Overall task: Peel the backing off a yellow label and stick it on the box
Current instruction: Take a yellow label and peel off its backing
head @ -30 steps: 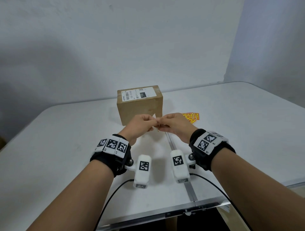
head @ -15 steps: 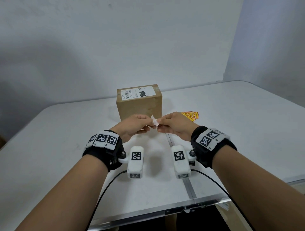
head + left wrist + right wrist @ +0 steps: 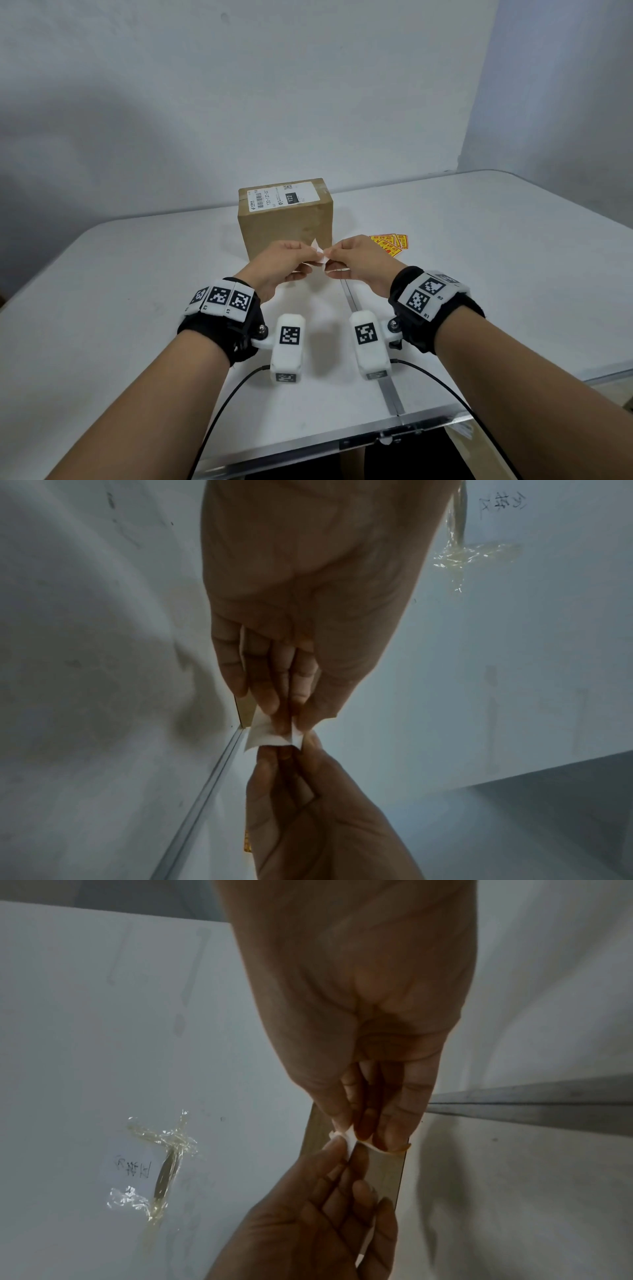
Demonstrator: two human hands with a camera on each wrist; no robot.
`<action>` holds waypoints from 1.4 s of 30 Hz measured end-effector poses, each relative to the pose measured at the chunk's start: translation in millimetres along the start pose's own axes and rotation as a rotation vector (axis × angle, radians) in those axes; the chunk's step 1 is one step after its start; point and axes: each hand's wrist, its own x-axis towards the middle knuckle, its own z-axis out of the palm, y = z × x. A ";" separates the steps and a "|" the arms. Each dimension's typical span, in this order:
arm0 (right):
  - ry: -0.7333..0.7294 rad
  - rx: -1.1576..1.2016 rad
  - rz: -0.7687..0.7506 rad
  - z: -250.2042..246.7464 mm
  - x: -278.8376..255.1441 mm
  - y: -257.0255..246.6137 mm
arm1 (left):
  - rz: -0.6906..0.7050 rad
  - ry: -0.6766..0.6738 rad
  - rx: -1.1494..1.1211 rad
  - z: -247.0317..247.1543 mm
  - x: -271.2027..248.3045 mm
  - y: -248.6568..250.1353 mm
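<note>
A: Start on the left. What do you see from the head camera?

B: The left hand (image 3: 286, 260) is raised above the white table (image 3: 102, 308), fingers curled, pinching one edge of a small white label piece (image 3: 317, 255). Its face looks white here, so I cannot tell backing from label.

A: And behind it?

B: The brown cardboard box (image 3: 286, 219) stands upright on the table just beyond the hands, with a white shipping label (image 3: 282, 198) on its top. It is closed; nothing of its contents shows.

A: Further right?

B: The right hand (image 3: 359, 262), fingers curled too, pinches the other edge of the same piece, fingertips almost meeting the left hand's. Beyond it a small pile of yellow labels (image 3: 390, 243) lies flat on the table, right of the box and apart from it.

A: Do the wrist cameras add anything?

B: Yes. The left wrist view shows the piece (image 3: 270, 735) bowed between the two pinches, with a sliver of yellow at the picture's lower edge. It also shows a scrap of clear tape (image 3: 472, 555) stuck on the table, which the head view does not resolve.

A: And the right wrist?

B: The same tape (image 3: 161, 1158) beside a handwritten paper note (image 3: 131, 1168), and the metal seam (image 3: 531, 1104) of the table. The stack of yellow labels is out of that view.
</note>
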 end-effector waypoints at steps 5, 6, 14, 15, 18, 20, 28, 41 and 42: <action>-0.061 0.025 0.003 2.7 -4.2 -2.6 | -0.019 -0.025 -0.122 -2.1 -0.9 -1.1; -0.066 0.044 0.005 2.8 -4.4 -2.5 | -0.030 -0.025 -0.149 -2.1 -1.2 -1.2; -0.075 0.086 0.014 0.2 -2.9 -1.4 | -0.049 -0.043 -0.071 -3.8 -2.2 1.2; -0.067 0.066 0.009 0.0 -1.7 -1.4 | -0.048 -0.053 -0.054 -3.4 -2.5 2.6; -0.033 0.020 -0.013 0.6 2.4 -0.8 | -0.045 -0.067 -0.039 -2.6 -2.9 5.2; -0.036 0.029 -0.017 0.7 2.0 -1.6 | -0.048 -0.064 -0.038 -2.7 -3.1 5.2; -0.080 0.174 0.018 2.5 -3.4 -3.7 | -0.132 -0.046 -0.254 -4.8 -5.2 2.8; 0.134 -0.076 -0.136 3.8 3.0 -0.8 | 0.070 0.096 0.014 5.4 -0.9 4.7; 0.146 -0.096 -0.148 4.1 3.0 -0.9 | 0.089 0.117 0.029 7.0 -1.1 5.2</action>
